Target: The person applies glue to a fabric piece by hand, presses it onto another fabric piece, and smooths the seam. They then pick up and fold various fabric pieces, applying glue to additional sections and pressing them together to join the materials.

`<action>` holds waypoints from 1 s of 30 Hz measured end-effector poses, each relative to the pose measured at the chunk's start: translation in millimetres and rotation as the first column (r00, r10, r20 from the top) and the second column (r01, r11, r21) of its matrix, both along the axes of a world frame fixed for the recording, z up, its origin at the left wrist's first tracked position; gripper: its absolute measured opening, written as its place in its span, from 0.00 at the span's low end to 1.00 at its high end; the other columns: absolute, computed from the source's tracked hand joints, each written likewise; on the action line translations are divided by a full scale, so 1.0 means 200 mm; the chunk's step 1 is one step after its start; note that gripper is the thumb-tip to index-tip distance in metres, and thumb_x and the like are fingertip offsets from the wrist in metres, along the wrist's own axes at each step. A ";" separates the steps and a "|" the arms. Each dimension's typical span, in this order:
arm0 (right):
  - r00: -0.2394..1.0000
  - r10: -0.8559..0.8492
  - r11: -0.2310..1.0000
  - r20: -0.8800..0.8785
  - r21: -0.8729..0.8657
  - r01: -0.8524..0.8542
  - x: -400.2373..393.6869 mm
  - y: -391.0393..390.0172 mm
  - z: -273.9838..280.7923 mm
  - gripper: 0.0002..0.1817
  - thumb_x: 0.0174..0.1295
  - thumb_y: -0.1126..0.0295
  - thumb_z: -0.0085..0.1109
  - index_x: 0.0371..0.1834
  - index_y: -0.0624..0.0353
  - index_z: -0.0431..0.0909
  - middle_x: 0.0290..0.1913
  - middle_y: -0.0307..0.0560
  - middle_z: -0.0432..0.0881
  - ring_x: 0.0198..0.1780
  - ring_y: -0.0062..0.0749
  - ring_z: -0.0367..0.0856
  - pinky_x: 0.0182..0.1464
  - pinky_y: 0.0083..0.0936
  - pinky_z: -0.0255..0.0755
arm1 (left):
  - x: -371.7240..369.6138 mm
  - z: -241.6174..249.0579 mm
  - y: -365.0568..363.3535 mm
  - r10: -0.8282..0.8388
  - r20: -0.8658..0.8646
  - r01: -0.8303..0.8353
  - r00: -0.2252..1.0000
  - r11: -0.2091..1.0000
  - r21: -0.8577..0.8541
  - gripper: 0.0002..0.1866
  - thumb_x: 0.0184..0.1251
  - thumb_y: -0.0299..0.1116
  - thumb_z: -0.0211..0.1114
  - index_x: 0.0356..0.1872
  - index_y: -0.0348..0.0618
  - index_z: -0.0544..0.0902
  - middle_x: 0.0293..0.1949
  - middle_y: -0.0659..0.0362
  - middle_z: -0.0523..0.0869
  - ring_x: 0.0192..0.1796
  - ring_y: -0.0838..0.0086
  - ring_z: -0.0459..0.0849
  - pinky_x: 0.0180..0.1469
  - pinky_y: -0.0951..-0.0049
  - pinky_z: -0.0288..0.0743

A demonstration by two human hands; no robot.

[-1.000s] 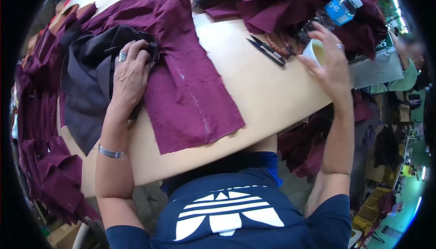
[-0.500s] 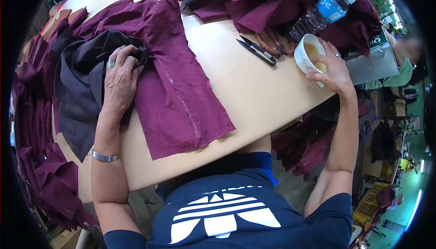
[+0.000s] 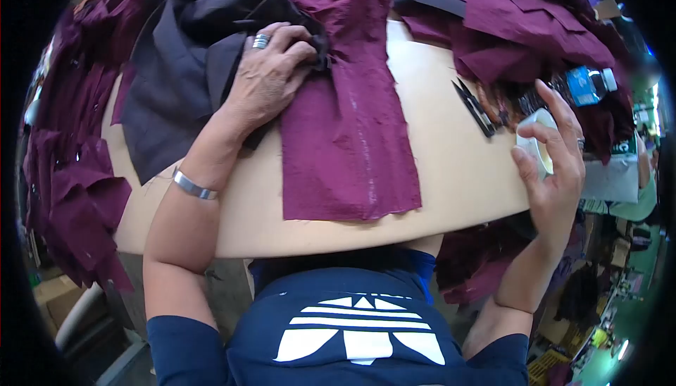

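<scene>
My left hand [image 3: 271,72] lies on a dark, nearly black cloth [image 3: 183,76], its fingers curled over the bunched edge. Beside that hand, a maroon fabric panel [image 3: 345,160] stretches towards the table's front edge, with a pale line running down it. On the right, my right hand [image 3: 558,150] is at a small white bowl [image 3: 536,148], with thumb and fingers spread apart around its near side. The fingers hide part of the bowl, so any contact with the rim is hard to make out. Black-handled thread snips [image 3: 476,110] lie left of the bowl.
A plastic bottle [image 3: 581,86] with a blue label lies behind the bowl. Maroon fabric pieces [image 3: 514,20] are heaped at the back right. More maroon cloth [image 3: 77,196] hangs off the left side. The pale table [image 3: 451,189] curves along its front edge.
The view has turned, so the table's contents sit farther right. My right hand's fingers have loosened and spread from the bowl's rim. My left hand remains on the dark cloth.
</scene>
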State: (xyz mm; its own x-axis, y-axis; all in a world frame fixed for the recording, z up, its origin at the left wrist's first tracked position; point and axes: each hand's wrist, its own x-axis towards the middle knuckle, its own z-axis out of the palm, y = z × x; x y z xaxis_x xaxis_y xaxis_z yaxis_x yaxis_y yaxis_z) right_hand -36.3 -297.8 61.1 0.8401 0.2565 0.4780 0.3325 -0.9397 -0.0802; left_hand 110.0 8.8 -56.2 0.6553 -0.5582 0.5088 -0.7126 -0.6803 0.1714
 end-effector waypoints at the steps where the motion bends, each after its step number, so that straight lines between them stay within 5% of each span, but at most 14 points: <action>1: 0.991 0.126 0.984 0.040 0.118 -0.130 0.04 0.12 0.01 0.09 0.45 0.73 0.64 0.31 0.60 0.79 0.57 0.51 0.75 0.60 0.50 0.71 0.59 0.39 0.63 | -0.01 0.00 0.00 0.005 -0.005 -0.005 1.000 1.000 0.003 0.10 0.54 0.29 0.64 0.38 0.43 0.77 0.51 0.57 0.74 0.61 0.59 0.68 0.61 0.62 0.63; 3: 0.911 0.396 0.847 0.117 0.337 -0.412 0.17 0.34 -0.04 0.10 0.47 0.76 0.61 0.35 0.61 0.79 0.51 0.51 0.79 0.51 0.47 0.78 0.54 0.35 0.69 | -0.01 0.00 -0.01 0.018 -0.018 -0.018 1.000 1.000 0.000 0.10 0.53 0.30 0.65 0.37 0.43 0.77 0.51 0.57 0.73 0.61 0.60 0.67 0.62 0.62 0.62; 5: 0.864 0.503 0.750 0.026 0.482 -0.452 0.33 0.46 -0.15 0.11 0.51 0.78 0.57 0.39 0.63 0.79 0.44 0.48 0.81 0.46 0.36 0.81 0.50 0.27 0.72 | -0.01 -0.01 0.00 0.025 -0.007 -0.025 1.000 1.000 -0.007 0.10 0.54 0.31 0.65 0.37 0.43 0.77 0.52 0.57 0.73 0.61 0.60 0.67 0.62 0.62 0.61; 7: 0.852 0.497 0.581 -0.163 0.792 -0.188 0.49 0.52 -0.32 0.12 0.54 0.80 0.53 0.42 0.64 0.78 0.40 0.46 0.83 0.42 0.27 0.81 0.46 0.21 0.73 | -0.01 -0.01 0.00 0.036 0.012 -0.036 0.999 0.999 -0.011 0.08 0.54 0.31 0.64 0.34 0.42 0.77 0.51 0.58 0.74 0.61 0.61 0.67 0.61 0.62 0.61; 8: 0.852 0.487 0.572 -0.191 0.807 -0.146 0.55 0.51 -0.42 0.12 0.55 0.80 0.52 0.42 0.64 0.78 0.39 0.46 0.83 0.42 0.26 0.81 0.46 0.20 0.73 | -0.01 -0.01 -0.01 0.042 0.023 -0.042 0.999 0.999 -0.012 0.08 0.55 0.31 0.64 0.34 0.42 0.76 0.51 0.58 0.74 0.61 0.61 0.67 0.60 0.63 0.61; 13: 0.880 0.413 0.545 -0.234 0.838 -0.034 0.61 0.51 -0.56 0.13 0.55 0.80 0.53 0.44 0.64 0.78 0.38 0.45 0.83 0.41 0.25 0.81 0.47 0.19 0.74 | 0.02 -0.02 -0.01 0.096 0.012 -0.095 0.995 0.992 -0.086 0.06 0.56 0.30 0.63 0.33 0.42 0.76 0.48 0.60 0.77 0.57 0.64 0.72 0.60 0.63 0.62; 16: 0.891 0.410 0.605 -0.195 0.789 -0.106 0.58 0.52 -0.57 0.18 0.52 0.81 0.56 0.49 0.63 0.74 0.39 0.45 0.82 0.41 0.28 0.81 0.46 0.22 0.75 | 0.02 0.00 -0.02 0.158 -0.056 -0.163 0.986 0.981 -0.101 0.06 0.57 0.29 0.61 0.35 0.43 0.76 0.48 0.61 0.78 0.56 0.66 0.73 0.61 0.61 0.60; 19: 0.919 0.381 0.678 -0.099 0.706 -0.205 0.56 0.55 -0.56 0.25 0.48 0.81 0.60 0.53 0.60 0.71 0.42 0.46 0.81 0.43 0.34 0.81 0.49 0.26 0.73 | 0.04 -0.01 0.00 0.114 0.147 -0.102 0.983 0.991 -0.085 0.08 0.58 0.28 0.60 0.39 0.46 0.78 0.52 0.63 0.77 0.60 0.67 0.71 0.63 0.56 0.58; 23: 0.901 0.433 0.755 0.029 0.534 -0.380 0.54 0.54 -0.60 0.30 0.44 0.82 0.62 0.56 0.57 0.68 0.44 0.47 0.80 0.46 0.39 0.78 0.54 0.31 0.70 | 0.05 -0.04 -0.03 0.129 0.200 -0.129 0.971 0.992 -0.011 0.12 0.64 0.38 0.58 0.48 0.56 0.79 0.59 0.67 0.72 0.66 0.70 0.65 0.63 0.42 0.52; 27: 0.899 0.435 0.792 -0.053 0.499 -0.353 0.52 0.53 -0.61 0.30 0.44 0.82 0.62 0.55 0.58 0.68 0.44 0.47 0.80 0.49 0.40 0.77 0.54 0.31 0.69 | 0.14 -0.02 -0.06 0.124 0.170 -0.150 0.977 0.978 0.145 0.12 0.64 0.42 0.57 0.47 0.60 0.80 0.57 0.66 0.73 0.65 0.70 0.66 0.62 0.37 0.52; 30: 0.901 0.416 0.788 -0.125 0.544 -0.289 0.53 0.52 -0.61 0.32 0.45 0.82 0.63 0.57 0.57 0.66 0.46 0.48 0.80 0.51 0.36 0.77 0.55 0.29 0.69 | 0.20 0.06 -0.11 0.111 -0.011 -0.106 0.994 0.973 0.207 0.09 0.62 0.41 0.59 0.42 0.56 0.80 0.50 0.62 0.75 0.59 0.66 0.72 0.61 0.33 0.52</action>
